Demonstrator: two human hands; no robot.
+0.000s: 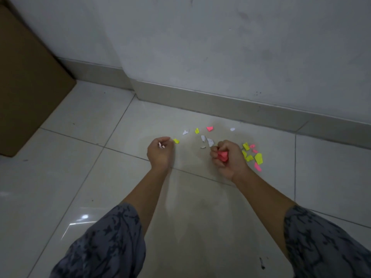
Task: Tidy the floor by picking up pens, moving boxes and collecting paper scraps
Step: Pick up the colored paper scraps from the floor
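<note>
R grip point(224, 157) clenched on pink wad point(222, 155); L grip point(160, 151) pinching a small scrap point(161, 145). I'd worry: full fist, reaching for yellow bits point(258, 158) w/ it may spill wad onto floor point(80, 157).

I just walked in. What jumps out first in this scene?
Bright yellow, pink and white paper scraps dot the pale tiled floor near the wall. The right hand clutches a crumpled pink paper wad, while the left hand pinches a small pale scrap. A brown cardboard box stands far left.
</note>
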